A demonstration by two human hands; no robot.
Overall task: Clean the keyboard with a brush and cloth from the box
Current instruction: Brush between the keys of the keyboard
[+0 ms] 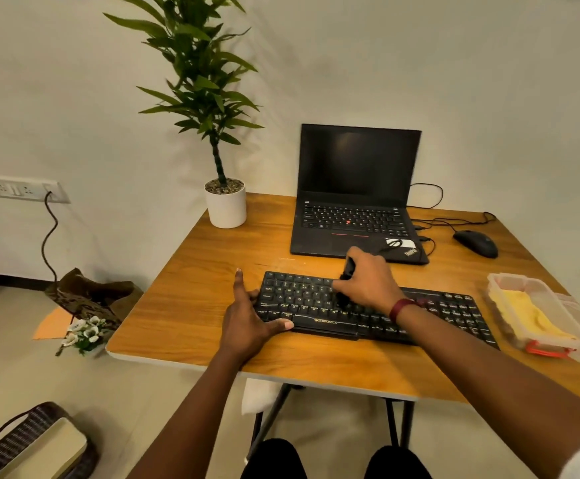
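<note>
Brushing mid-board: right hand (368, 281) curled round the brush (349, 267), bristles down on the keyboard (302, 295). Left hand (247, 319) flat, fingers spread, thumb on the front edge, probably bracing against sliding. Cloth (530, 316) lies unused in the open box (516, 279), just right of it.

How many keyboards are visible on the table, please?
2. The black separate keyboard lies nearest the person; the other is built into the open laptop behind it. None seems hidden.
</note>
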